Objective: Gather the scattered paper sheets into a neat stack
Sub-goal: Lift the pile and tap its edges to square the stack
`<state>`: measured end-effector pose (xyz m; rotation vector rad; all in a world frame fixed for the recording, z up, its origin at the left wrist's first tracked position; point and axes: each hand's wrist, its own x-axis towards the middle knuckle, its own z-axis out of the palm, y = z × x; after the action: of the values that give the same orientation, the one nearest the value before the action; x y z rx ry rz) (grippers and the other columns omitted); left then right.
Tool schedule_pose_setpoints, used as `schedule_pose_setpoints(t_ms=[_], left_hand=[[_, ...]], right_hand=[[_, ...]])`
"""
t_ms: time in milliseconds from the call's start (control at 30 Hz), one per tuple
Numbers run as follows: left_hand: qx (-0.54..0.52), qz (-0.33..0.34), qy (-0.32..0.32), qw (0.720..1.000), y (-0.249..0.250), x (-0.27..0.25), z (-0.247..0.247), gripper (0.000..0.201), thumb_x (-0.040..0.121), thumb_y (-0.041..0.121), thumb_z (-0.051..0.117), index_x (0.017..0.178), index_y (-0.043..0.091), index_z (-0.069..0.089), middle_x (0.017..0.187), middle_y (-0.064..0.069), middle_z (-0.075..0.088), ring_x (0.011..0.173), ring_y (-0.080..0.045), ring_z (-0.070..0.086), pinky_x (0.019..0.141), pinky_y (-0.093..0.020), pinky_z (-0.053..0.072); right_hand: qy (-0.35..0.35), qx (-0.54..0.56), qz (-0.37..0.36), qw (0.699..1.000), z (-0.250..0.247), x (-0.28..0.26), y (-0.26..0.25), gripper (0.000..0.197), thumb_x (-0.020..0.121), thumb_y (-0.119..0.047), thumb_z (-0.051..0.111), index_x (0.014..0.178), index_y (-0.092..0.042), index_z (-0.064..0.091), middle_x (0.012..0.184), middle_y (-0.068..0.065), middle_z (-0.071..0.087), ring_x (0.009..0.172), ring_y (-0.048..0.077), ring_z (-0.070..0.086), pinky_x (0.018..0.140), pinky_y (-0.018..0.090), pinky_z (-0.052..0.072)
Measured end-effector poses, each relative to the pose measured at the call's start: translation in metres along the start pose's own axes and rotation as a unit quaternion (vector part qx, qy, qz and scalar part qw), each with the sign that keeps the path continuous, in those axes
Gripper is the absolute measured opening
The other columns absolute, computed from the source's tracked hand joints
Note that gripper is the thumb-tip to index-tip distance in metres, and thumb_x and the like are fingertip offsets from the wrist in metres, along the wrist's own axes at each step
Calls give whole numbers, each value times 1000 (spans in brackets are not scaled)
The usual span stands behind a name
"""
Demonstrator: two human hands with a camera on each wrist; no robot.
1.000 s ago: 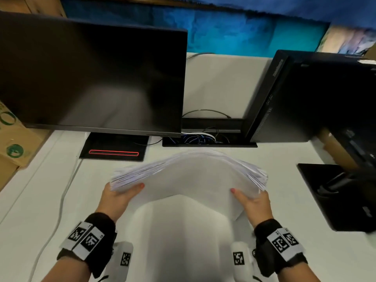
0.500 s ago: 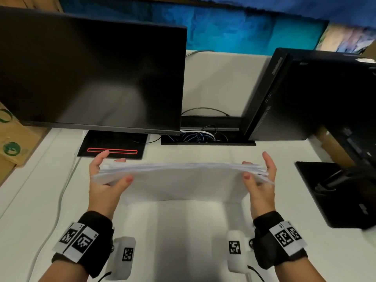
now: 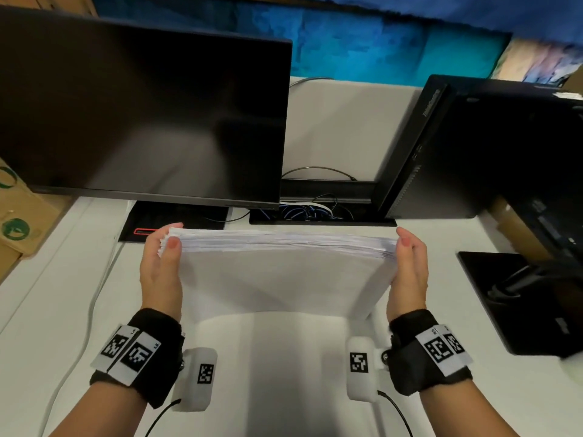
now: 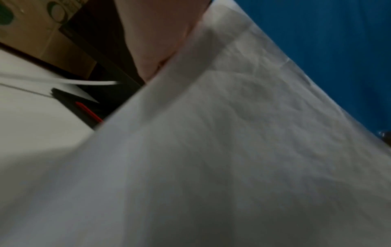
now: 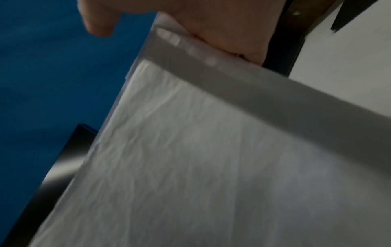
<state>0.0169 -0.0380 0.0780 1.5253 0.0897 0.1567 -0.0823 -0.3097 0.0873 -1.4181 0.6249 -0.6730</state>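
Nearest the viewer, two forearms reached forward over a white surface (image 3: 56,294), each wearing a black wrist band (image 3: 148,351) with square black-and-white markers and a small white camera unit (image 3: 197,378) clipped on its inner side.

Just beyond the bands, the left hand (image 3: 161,272) and the right hand (image 3: 408,272) stood facing each other, one at each short side of a thick paper stack (image 3: 284,272). Each hand gripped the stack, with the thumb laid on the near face and the fingers wrapped behind the far face. The stack stood on its long edge, tilted so its top edge showed as many thin layered sheets, fairly even but slightly ragged at the left corner. Its lower edge sat low over the surface between the wrists; whether it touched the surface could not be told.

The left wrist view, blurred, showed wrinkled white paper filling most of the picture with part of the left hand above it. The right wrist view showed the same paper with the right hand's fingers (image 5: 97,23) curled over its upper corner.

Farther back, a large dark monitor (image 3: 142,115) stood on the left on a black base with a red outline (image 3: 176,220). A black computer tower (image 3: 473,152) stood on the right, with a cable tray (image 3: 315,212) between them. A second monitor's black base (image 3: 517,294) lay at far right, a cardboard box (image 3: 19,222) at far left, and a blue backdrop (image 3: 347,45) behind everything.
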Motion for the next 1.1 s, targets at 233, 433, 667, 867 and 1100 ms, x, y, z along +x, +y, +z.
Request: schedule_pose_setpoints(t_ms=[233, 433, 667, 867, 1100], left_hand=[[-34, -28, 71, 996, 6, -7, 12, 19, 87, 35, 56, 101, 23, 52, 87, 10, 52, 82, -7, 51, 69, -22, 42], [-33, -50, 74, 995, 9, -5, 10, 11, 84, 36, 60, 92, 31, 55, 88, 11, 54, 84, -7, 52, 73, -24, 45], [-46, -68, 64, 995, 14, -5, 12, 12, 85, 31, 59, 92, 22, 56, 83, 8, 53, 78, -8, 52, 65, -22, 43], [-62, -102, 68, 990, 18, -5, 14, 15, 85, 39, 57, 73, 30, 56, 81, 6, 54, 78, -11, 52, 66, -25, 43], [-53, -124, 80, 988, 19, -2, 14, 14, 84, 36, 59, 74, 26, 58, 83, 3, 54, 80, -13, 52, 67, -25, 42]], right_hand=[[67, 22, 20, 997, 8, 3, 6, 33, 80, -41, 64, 107, -24, 56, 109, 1, 57, 100, 17, 52, 81, 26, 44], [64, 14, 34, 997, 8, 6, 5, 22, 79, -33, 68, 95, -22, 57, 89, -3, 60, 80, 11, 58, 74, 23, 48], [74, 13, 48, 996, 7, 9, 3, 17, 84, -35, 61, 76, -21, 56, 76, -4, 55, 74, 13, 52, 64, 22, 41], [85, 31, 59, 994, 9, 10, 3, 23, 86, -30, 60, 66, -20, 52, 68, -5, 49, 68, 12, 47, 65, 20, 39], [95, 55, 82, 991, 10, 10, 2, 24, 83, -42, 61, 88, -19, 53, 93, 3, 56, 87, 16, 53, 81, 23, 40]])
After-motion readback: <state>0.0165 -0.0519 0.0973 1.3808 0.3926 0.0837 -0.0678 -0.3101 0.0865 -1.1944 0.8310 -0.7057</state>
